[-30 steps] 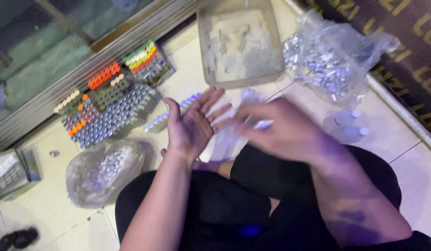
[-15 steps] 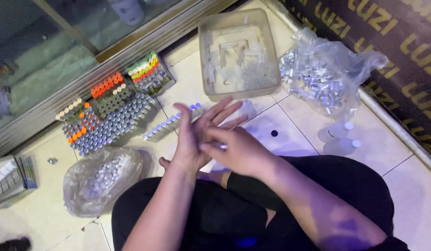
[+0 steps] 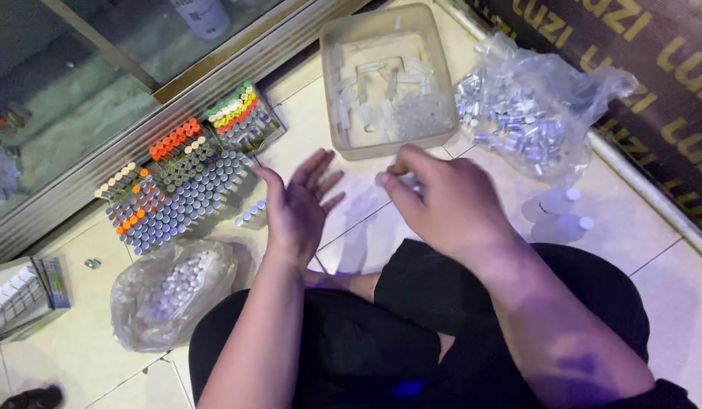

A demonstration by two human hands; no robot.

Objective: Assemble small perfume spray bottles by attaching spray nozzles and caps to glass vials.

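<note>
I sit on a tiled floor with my knees in dark trousers below me. My left hand (image 3: 298,206) is held up with the palm turned right, fingers spread, and nothing in it. My right hand (image 3: 442,201) hovers just to its right, fingers pinched around a small pale vial (image 3: 402,182) at its fingertips. Just beyond both hands stands a shallow clear plastic tub (image 3: 434,136) holding several clear tubes. A row of small vials (image 3: 251,216) lies on the floor next to my left hand.
Standing vials with blue, orange, red and green caps (image 3: 180,189) fill the floor at the left. A clear bag of caps (image 3: 169,291) lies near my left knee, a bag of silver parts (image 3: 529,125) at the right, two white bottles (image 3: 559,216) beside it. A glass cabinet frame (image 3: 139,136) runs behind.
My hands have come apart: the right one slid off the left palm and moved right. The camera view has shifted slightly downward.
</note>
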